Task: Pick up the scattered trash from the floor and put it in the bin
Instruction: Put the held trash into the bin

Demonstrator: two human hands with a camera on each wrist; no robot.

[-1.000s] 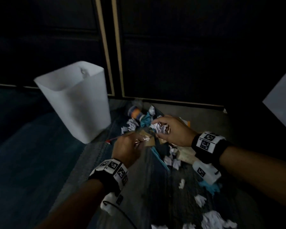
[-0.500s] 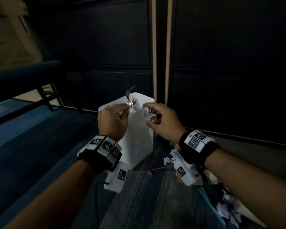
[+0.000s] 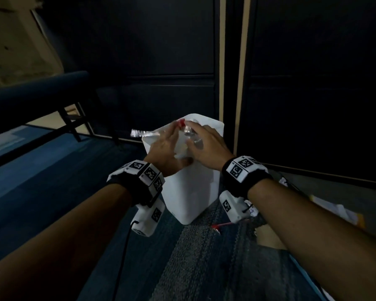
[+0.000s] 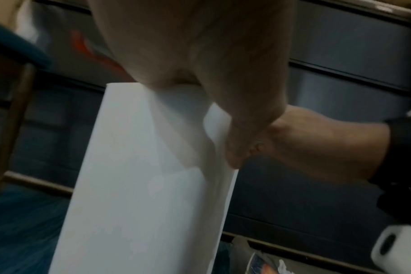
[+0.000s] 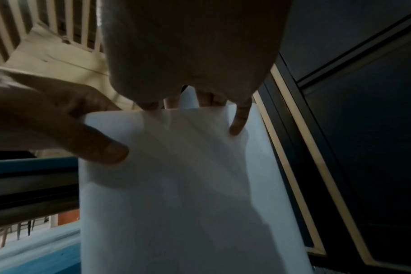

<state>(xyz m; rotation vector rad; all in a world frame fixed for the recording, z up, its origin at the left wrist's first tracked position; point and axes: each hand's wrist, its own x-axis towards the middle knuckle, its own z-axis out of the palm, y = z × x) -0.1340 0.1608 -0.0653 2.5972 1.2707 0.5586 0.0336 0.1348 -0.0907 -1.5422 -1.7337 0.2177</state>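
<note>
A white plastic bin (image 3: 191, 192) stands on the floor against dark panels. Both my hands hover over its mouth. The left hand (image 3: 165, 144) has its fingers stretched out straight. A blurred shiny clear wrapper (image 3: 139, 133) and a small red bit (image 3: 181, 122) are in the air by its fingertips. The right hand (image 3: 206, 144) is spread flat, with crumpled white paper (image 3: 190, 135) loose just under its fingers. In the right wrist view the straight fingers (image 5: 238, 120) point down at the bin (image 5: 188, 185). The left wrist view shows the bin (image 4: 141, 185) below my palm.
A red-tipped stick (image 3: 223, 224) lies on the grey carpet strip to the right of the bin. More paper scraps and cardboard (image 3: 267, 235) lie scattered further right. Dark cabinet panels (image 3: 313, 83) close off the back. A blue padded bench (image 3: 30, 90) stands to the left.
Both hands lifted trash from the floor pile and carried it left to the bin. Their fingers have now spread apart, and the wrapper and paper are coming loose above the bin mouth.
</note>
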